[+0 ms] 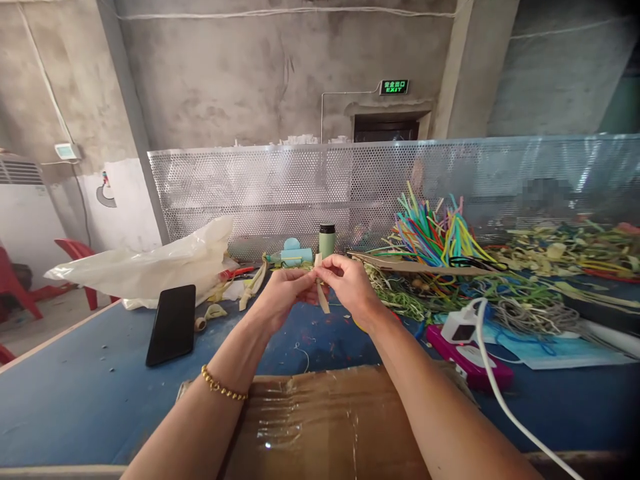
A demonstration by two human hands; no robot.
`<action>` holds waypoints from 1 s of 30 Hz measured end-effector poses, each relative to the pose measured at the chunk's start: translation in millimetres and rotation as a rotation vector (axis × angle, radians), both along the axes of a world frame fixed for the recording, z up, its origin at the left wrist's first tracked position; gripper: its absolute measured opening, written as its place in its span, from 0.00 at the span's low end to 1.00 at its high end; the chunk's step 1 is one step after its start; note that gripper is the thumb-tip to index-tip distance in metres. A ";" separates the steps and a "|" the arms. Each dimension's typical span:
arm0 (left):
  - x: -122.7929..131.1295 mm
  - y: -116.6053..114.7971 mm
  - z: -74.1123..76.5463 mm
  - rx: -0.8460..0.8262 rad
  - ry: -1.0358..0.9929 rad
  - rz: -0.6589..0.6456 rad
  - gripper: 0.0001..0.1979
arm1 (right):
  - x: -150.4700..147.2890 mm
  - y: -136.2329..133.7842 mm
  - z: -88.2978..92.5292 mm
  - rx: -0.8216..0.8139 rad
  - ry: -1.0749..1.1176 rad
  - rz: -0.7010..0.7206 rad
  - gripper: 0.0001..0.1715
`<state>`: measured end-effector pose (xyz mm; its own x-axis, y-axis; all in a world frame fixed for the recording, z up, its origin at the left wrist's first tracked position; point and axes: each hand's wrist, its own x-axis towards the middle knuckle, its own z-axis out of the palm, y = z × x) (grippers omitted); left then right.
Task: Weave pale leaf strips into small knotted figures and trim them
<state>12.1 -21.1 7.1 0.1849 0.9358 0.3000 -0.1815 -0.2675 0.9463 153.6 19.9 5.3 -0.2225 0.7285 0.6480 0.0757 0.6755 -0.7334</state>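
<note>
The left hand [285, 290] and right hand [347, 283] pinch one beige strip [323, 298] above the middle of the tabletop [90, 393]. This piece looks half-worked; a heap of coloured strips [435, 233] lies by the far right edge

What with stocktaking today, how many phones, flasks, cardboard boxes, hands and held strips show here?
Black phone: 1
Green flask: 1
Cardboard box: 1
Hands: 2, left hand, right hand
Tan strip pinched by both: 1
Total: 6

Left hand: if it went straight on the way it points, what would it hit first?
The left hand would first meet the tan strip it pinches with the right hand; behind them probably the green bottle, depth unclear.
</note>
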 end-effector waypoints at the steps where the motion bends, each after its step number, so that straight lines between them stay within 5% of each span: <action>1: -0.3 0.2 -0.3 -0.012 -0.026 -0.025 0.13 | -0.4 -0.1 0.0 -0.026 0.026 0.021 0.11; 12: -2.1 0.8 -0.4 0.000 -0.031 -0.022 0.09 | -1.3 4.1 -1.9 -0.064 0.078 0.051 0.14; 21: 1.6 2.2 -0.6 0.088 0.104 0.189 0.01 | 4.9 -4.9 3.1 -0.192 -0.011 0.174 0.15; 30: 0.3 -5.2 4.4 0.089 0.166 0.202 0.10 | 12.3 -1.8 2.6 -0.170 -0.178 0.312 0.16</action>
